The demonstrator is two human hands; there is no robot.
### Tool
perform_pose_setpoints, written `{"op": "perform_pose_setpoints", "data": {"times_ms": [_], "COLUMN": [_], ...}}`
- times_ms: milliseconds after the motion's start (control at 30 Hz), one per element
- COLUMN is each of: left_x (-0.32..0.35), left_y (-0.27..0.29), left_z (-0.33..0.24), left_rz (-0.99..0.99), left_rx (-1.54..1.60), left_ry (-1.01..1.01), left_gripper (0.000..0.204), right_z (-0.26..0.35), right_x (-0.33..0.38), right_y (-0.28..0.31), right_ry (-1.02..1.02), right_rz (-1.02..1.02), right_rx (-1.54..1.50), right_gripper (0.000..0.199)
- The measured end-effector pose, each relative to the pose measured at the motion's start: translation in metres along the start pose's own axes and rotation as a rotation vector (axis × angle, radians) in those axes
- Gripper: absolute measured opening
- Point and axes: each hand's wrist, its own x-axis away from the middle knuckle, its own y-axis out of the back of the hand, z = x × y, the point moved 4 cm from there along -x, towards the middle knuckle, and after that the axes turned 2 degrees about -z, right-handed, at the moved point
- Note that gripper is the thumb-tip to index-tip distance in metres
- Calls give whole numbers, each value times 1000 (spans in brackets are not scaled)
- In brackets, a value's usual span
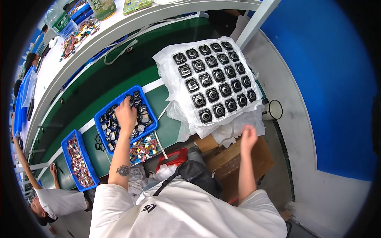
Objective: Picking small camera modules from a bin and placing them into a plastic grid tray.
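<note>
The white sheet (168, 75) of small black square parts (213, 75) looks full, every row filled, lying on a stack at the table's right end. Plenty more loose parts sit in the blue bin (104, 137), so sorting looks far from finished. The left hand (126, 115) is down in that bin, fingers curled onto the parts; whether it grips one, I cannot tell. The right hand (249, 137) hovers loosely closed and seemingly empty, just below the sheet's near edge. A second blue bin (65, 147) of mixed coloured bits sits farther left.

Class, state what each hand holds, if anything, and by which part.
Left hand reaches into the blue tray of small black parts; any grip is hidden. Right hand holds nothing visible.
</note>
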Motion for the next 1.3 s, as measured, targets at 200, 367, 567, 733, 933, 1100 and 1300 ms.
{"op": "perform_pose_setpoints", "data": {"times_ms": [200, 367, 567, 733, 933, 1100, 1300], "left_x": [2, 10, 4, -9, -11, -21, -21], "left_y": [-1, 9, -4, 2, 3, 5, 2], "left_z": [-43, -159, -167, -179, -183, -172, -159], "left_rz": [71, 341, 368, 366, 397, 454, 289], "left_rx": [356, 878, 832, 871, 1093, 1170, 1366], "left_ry": [96, 258, 506, 439, 592, 657, 833], "left_gripper": [21, 40, 38, 23, 18, 20, 20], "right_z": [139, 159, 132, 130, 145, 154, 149], "right_x": [-92, -111, -153, -166, -174, -165, -134], "right_y": [-31, -61, -54, -56, -53, -56, -96], "right_ry": [549, 416, 231, 236, 0, -319, -487], "right_rz": [-51, 74, 154, 217, 450, 770, 858], "right_rx": [408, 749, 676, 612, 224, -228, -406], "right_gripper": [30, 42, 33, 23, 19, 20, 55]}}
